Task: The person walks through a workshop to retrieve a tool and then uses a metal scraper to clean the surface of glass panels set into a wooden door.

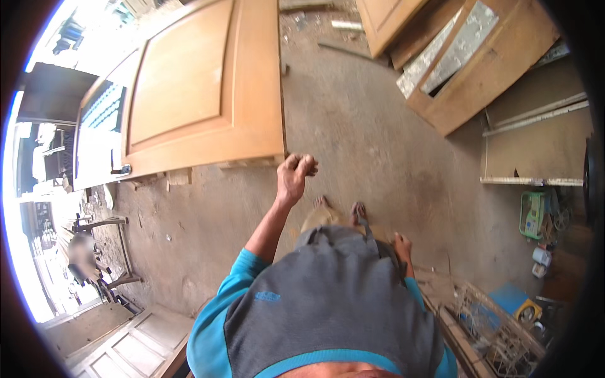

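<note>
Head view: light-brown wooden panelled door (pixel 189 75) with dark metal handle (pixel 120 169) at upper left, seemingly raised above dusty grey-brown floor (pixel 378 138)
Left hand (pixel 296 175) right at door's near right corner, fingers curled nearly closed; cannot tell whether touching door or gripping anything small
Right hand (pixel 401 244) low beside dark-grey, blue-sleeved shirt (pixel 334 290), loosely curled; cannot tell whether it holds anything
Good handling probably means light, even touch along edge, fingertips clear of sharp corner
</note>
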Available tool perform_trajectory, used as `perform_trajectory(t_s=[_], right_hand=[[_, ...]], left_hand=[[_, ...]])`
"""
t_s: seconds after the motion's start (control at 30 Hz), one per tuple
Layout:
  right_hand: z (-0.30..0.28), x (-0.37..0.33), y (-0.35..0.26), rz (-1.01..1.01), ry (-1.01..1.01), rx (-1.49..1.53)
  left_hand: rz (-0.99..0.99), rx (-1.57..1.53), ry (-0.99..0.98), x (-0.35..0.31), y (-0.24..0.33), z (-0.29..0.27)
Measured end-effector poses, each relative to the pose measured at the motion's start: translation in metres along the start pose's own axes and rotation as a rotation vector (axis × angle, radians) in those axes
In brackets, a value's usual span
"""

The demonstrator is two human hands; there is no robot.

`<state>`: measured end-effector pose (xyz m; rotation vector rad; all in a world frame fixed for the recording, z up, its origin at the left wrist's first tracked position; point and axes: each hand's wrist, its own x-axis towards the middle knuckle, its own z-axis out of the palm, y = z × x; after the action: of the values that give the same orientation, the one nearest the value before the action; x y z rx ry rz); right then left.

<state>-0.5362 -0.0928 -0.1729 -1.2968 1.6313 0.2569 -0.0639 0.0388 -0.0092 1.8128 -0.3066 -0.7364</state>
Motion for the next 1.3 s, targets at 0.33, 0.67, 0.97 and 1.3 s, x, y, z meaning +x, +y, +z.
perform_trajectory(t_s=[0.33,0.67,0.97,1.3], right_hand=[[0.018,0.018,-0.083,-0.125,0.104,0.241],[0.014,0.009,-0.040,0.007,0.165,0.415],[-0.027,0.037,0.049,0.054,0.450,0.347],[-0.084,0.020,0.091,0.069,0.660,0.627]], left_hand=[[-0.362,-1.212,-0.451,0.062,0.027,0.043],[-0.426,-1.204,-0.794,0.072,0.049,0.102],[-0.494,-0.574,-0.700,0.055,0.043,0.207],[-0.466,-0.131,-0.970,-0.014,0.070,0.365]])
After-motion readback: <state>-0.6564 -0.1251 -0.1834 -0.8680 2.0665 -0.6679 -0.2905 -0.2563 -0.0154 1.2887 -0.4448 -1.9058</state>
